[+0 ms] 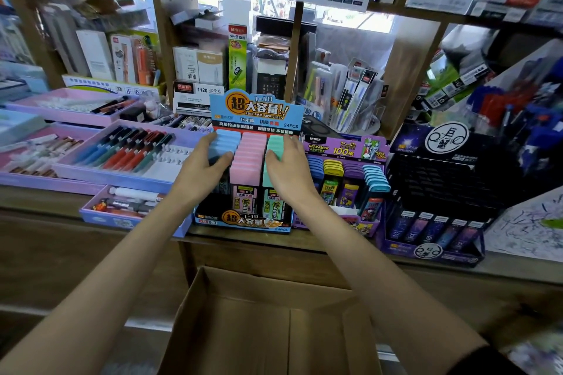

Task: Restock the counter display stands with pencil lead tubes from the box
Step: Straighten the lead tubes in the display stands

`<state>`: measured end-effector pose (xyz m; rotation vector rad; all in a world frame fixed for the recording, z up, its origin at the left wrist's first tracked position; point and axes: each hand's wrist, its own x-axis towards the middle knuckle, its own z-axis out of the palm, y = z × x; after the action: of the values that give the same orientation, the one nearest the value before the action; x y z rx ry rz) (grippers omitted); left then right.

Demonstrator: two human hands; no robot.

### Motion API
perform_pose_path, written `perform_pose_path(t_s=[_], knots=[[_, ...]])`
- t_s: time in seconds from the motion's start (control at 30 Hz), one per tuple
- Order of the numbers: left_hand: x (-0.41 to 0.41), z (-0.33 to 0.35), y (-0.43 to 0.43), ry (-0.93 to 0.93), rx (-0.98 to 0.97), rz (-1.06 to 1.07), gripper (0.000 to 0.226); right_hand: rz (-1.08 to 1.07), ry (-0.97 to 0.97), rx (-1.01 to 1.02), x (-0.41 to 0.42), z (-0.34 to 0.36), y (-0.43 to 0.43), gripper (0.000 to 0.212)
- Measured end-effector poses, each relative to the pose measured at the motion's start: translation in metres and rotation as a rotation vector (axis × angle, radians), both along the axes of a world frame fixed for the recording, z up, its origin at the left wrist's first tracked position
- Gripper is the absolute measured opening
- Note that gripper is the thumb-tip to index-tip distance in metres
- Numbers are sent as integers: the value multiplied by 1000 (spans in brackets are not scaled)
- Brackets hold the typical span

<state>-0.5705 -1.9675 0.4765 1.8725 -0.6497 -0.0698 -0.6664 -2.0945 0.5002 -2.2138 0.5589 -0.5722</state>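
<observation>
A person's two bare arms reach forward over a wooden table (36, 201) in a stationery shop. In the middle of the table stands a blue cardboard display stand (243, 221) with a tall printed header card. It holds three upright columns of pencil lead tubes, packed closely one behind the other: blue-capped tubes (227, 140) on the left, pink-capped tubes (251, 155) in the middle and green-capped tubes (275, 143) on the right.

The left hand (207, 163) lies on top of the blue caps and the right hand (286, 161) lies on top of the green caps. Each hand's grip is apart, the fingers nearly straight and laid flat over the caps, clamped on nothing.

Below the table's front edge, nearest the viewer, sits an open brown cardboard box (243, 332) with its flaps raised; only its plain brown inside shows.

Just to the right of the blue stand is a purple cardboard display stand (344, 148) holding rows of tubes with dark blue, yellow, purple and light blue caps. Further right, a dark display stand (432, 253) carries a front row of purple tubes. To the left, a lilac tray (112, 175) holds a row of blue, red and green pens lying side by side.
</observation>
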Motion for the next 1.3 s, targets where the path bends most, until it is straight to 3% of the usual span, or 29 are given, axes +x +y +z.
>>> perform_pose_path(t_s=[0.17,0.37,0.5,0.63,0.7,0.93,1.17,1.3], knots=[[1,0,2,-43,53,-25,59,67,103,-238,3,1,-5,48],[-5,11,6,-111,176,-14,60,105,138,-276,-2,8,-6,46],[-22,22,20,-348,181,16,48,142,-4,-323,-19,20,-4,40],[-49,19,33,-669,301,-64,33,128,-82,-595,-57,12,-12,33],[-59,15,31,-743,359,-104,32,58,-108,-658,-76,4,-24,30],[-72,11,17,-753,433,-67,38,-45,-95,-620,-116,21,-76,25],[-76,11,7,-767,420,-49,36,79,274,-672,-146,27,-119,33],[-78,10,5,-757,413,-35,35,77,275,-724,-141,23,-121,27]])
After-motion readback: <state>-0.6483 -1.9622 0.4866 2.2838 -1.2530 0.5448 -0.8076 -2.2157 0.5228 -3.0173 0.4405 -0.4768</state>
